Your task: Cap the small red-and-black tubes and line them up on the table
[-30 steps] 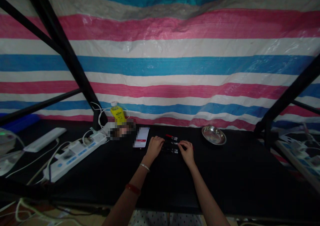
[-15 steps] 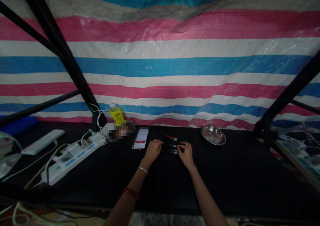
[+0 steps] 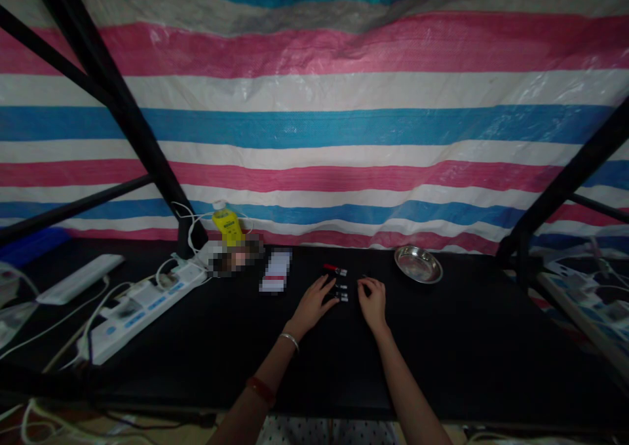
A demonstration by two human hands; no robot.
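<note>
My left hand (image 3: 310, 306) lies with fingers spread over the left ends of two dark sticks with silver ends, one dark stick (image 3: 341, 287) behind the other dark stick (image 3: 343, 297). They look like lighters. Just beyond its fingertips lies a red lighter (image 3: 334, 270), also with a silver end. To the right, my right hand (image 3: 373, 304) is closed, its thumb and fingertips pinched together close to the black tabletop. A small dark bit shows at those fingertips, too dim to name.
A shiny round metal dish (image 3: 419, 265) stands at the back right. Left of my hands lie a phone (image 3: 276, 271), a yellow bottle (image 3: 227, 225) and a white power strip (image 3: 147, 314) with cables. Black frame posts (image 3: 142, 143) rise at both sides before a striped sheet (image 3: 314, 130).
My left hand has shifted right and its fingers have spread over the dark sticks. My right hand has moved slightly right, away from their silver ends; the red bit beside it is out of sight.
</note>
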